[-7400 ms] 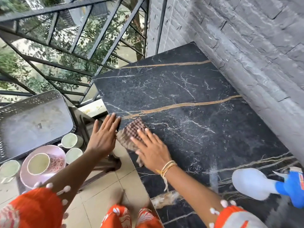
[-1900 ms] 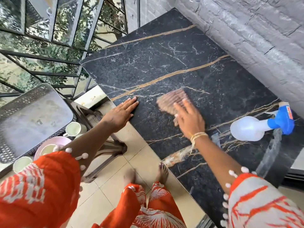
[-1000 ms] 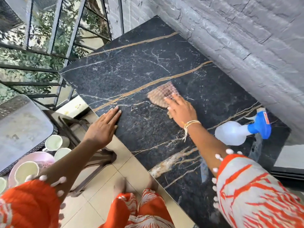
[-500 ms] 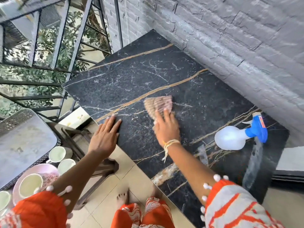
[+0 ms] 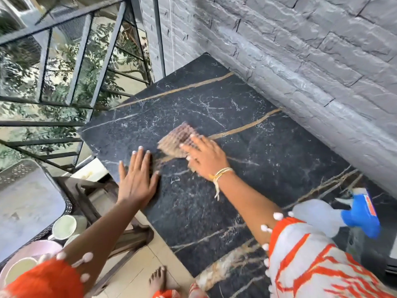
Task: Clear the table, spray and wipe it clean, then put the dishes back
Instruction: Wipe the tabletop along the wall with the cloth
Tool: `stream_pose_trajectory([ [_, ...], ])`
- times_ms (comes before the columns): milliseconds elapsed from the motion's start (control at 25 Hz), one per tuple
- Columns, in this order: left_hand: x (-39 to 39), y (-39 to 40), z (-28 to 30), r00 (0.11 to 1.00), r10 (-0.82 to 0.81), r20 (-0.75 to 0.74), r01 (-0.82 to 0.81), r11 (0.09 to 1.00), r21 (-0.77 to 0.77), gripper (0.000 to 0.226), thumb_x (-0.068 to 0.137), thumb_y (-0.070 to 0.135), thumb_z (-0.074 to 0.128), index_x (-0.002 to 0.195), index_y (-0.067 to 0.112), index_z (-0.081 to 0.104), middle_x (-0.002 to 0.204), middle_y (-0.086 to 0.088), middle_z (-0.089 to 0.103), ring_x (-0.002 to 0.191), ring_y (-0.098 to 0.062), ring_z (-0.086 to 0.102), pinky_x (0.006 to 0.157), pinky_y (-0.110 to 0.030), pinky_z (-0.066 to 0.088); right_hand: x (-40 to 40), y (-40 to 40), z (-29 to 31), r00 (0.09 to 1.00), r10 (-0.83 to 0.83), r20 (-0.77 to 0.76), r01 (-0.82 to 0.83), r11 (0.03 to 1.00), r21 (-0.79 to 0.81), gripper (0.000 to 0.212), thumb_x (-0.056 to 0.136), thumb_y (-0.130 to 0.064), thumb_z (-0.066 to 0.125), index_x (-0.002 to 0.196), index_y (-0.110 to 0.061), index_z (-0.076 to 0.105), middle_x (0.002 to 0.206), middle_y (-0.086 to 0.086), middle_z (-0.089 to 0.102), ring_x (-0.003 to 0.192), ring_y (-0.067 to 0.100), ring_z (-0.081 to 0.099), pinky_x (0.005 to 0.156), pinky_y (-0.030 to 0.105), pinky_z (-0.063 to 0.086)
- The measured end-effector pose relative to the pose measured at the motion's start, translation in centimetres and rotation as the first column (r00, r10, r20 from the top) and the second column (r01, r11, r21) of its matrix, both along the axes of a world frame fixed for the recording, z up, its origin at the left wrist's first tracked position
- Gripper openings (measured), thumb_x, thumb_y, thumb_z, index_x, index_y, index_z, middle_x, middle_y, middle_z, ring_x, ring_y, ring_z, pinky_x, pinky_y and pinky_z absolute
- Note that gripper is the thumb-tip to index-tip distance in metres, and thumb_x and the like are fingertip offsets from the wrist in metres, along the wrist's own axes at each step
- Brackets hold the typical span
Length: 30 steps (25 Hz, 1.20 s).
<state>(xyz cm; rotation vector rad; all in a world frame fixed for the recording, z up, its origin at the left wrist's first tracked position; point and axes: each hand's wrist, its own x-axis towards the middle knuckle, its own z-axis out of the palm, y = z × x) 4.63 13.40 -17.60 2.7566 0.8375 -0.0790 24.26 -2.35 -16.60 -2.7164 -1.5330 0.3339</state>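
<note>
Beside table [image 5: 268,168], cups [image 5: 64,225] sit empty.

Single view, head-worn wide-angle camera, looking forward and steeply down from standing height. Optical axis tilted toward the table [image 5: 247,168], whose black marble top fills frame centre and runs out toward 1 o'clock against the grey brick wall [image 5: 300,61]. Horizon rolled: table edges run diagonally. Railing [image 5: 75,61] at 10–11 o'clock, floor tiles [image 5: 137,274] at 6 o'clock directly below the lens. Both forearms enter from the bottom edge; left hand [image 5: 137,179] and right hand [image 5: 206,160] near centre, at arm's reach. Edge distortion and motion blur strong. No second view, so no overlap.
</note>
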Motion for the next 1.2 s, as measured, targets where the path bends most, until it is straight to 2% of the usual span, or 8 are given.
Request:
stream_pose_trajectory([
  [160, 5.7, 0.6, -0.9, 0.998, -0.066, 0.022, 0.066, 0.998, -0.01, 0.078, 0.088, 0.062, 0.018, 0.154, 0.022, 0.014, 0.163, 0.004, 0.002, 0.15, -0.016, 0.001, 0.117, -0.052, 0.0, 11.8, -2.6, 0.0, 0.944, -0.329, 0.033, 0.329, 0.944, 0.02, 0.051, 0.097, -0.041, 0.037, 0.148, -0.042, 0.028, 0.159, 0.007, 0.024, 0.142, 0.035, 0.029, 0.114, 0.053, 0.031],
  [360, 6.8, 0.2, -2.0, 0.997, -0.052, 0.049, 0.05, 0.997, 0.058, 0.073, 0.092, 0.059, 0.023, 0.154, 0.022, 0.017, 0.162, 0.005, 0.007, 0.149, -0.013, 0.006, 0.119, -0.051, 0.007, 20.7, -8.5, -0.4, 0.785, -0.618, 0.047, 0.617, 0.786, 0.036, 0.052, 0.097, -0.04, 0.038, 0.148, -0.038, 0.03, 0.159, 0.009, 0.024, 0.141, 0.036, 0.03, 0.112, 0.052, 0.031],
  [640, 6.9, -0.2, -1.6, 0.997, -0.033, 0.072, 0.03, 0.998, 0.052, 0.071, 0.092, 0.059, 0.025, 0.153, 0.023, 0.019, 0.162, 0.006, 0.01, 0.149, -0.012, 0.007, 0.119, -0.049, 0.007, 20.1, -12.0, -1.4, 0.41, -0.912, 0.003, 0.902, 0.406, 0.15, 0.053, 0.096, -0.041, 0.038, 0.148, -0.034, 0.032, 0.159, 0.01, 0.023, 0.143, 0.037, 0.024, 0.114, 0.052, 0.026],
  [800, 7.0, 0.0, -1.6, 0.996, -0.036, 0.081, 0.032, 0.998, 0.05, 0.07, 0.092, 0.058, 0.026, 0.153, 0.023, 0.02, 0.162, 0.005, 0.012, 0.149, -0.013, 0.009, 0.119, -0.048, 0.006, 16.5, -7.2, -0.9, 0.238, -0.97, -0.059, 0.967, 0.231, 0.106, 0.057, 0.095, -0.035, 0.035, 0.151, -0.029, 0.029, 0.16, 0.016, 0.017, 0.144, 0.043, 0.017, 0.116, 0.051, 0.021],
  [880, 6.9, 0.1, -1.7, 0.994, -0.046, 0.099, 0.045, 0.999, 0.019, 0.069, 0.092, 0.057, 0.027, 0.151, 0.022, 0.025, 0.161, 0.004, 0.016, 0.149, -0.014, 0.012, 0.12, -0.047, 0.006, 13.0, -3.4, -0.9, 0.347, -0.938, -0.022, 0.936, 0.345, 0.076, 0.058, 0.094, -0.036, 0.034, 0.151, -0.028, 0.025, 0.159, 0.018, 0.016, 0.144, 0.045, 0.015, 0.115, 0.052, 0.022],
  [960, 6.3, 0.3, -1.6, 0.987, -0.037, 0.153, 0.043, 0.998, -0.036, 0.064, 0.093, 0.052, 0.028, 0.148, 0.019, 0.033, 0.16, 0.001, 0.022, 0.148, -0.016, 0.018, 0.119, -0.046, 0.009, 9.2, 0.3, -0.8, 0.551, -0.835, -0.003, 0.833, 0.549, 0.074, 0.059, 0.094, -0.038, 0.034, 0.151, -0.03, 0.023, 0.159, 0.018, 0.017, 0.143, 0.045, 0.017, 0.114, 0.053, 0.025],
  [1080, 3.6, 1.3, -1.2, 0.965, 0.102, 0.242, -0.081, 0.992, -0.097, 0.055, 0.094, 0.043, 0.029, 0.141, 0.017, 0.041, 0.156, -0.002, 0.032, 0.145, -0.02, 0.027, 0.115, -0.047, 0.018, 2.8, 4.5, -0.4, 0.808, -0.589, -0.015, 0.588, 0.806, 0.061, 0.058, 0.097, -0.039, 0.033, 0.152, -0.032, 0.019, 0.16, 0.015, 0.016, 0.144, 0.043, 0.018, 0.117, 0.054, 0.022],
  [1200, -0.8, 2.6, -1.3, 0.952, 0.202, 0.23, -0.186, 0.979, -0.088, 0.056, 0.093, 0.041, 0.031, 0.14, 0.013, 0.042, 0.153, -0.009, 0.035, 0.143, -0.026, 0.031, 0.112, -0.05, 0.029, -4.4, 6.2, -0.3, 0.957, -0.282, -0.072, 0.286, 0.957, 0.053, 0.056, 0.097, -0.039, 0.033, 0.152, -0.035, 0.02, 0.161, 0.014, 0.017, 0.145, 0.041, 0.017, 0.118, 0.051, 0.018],
])
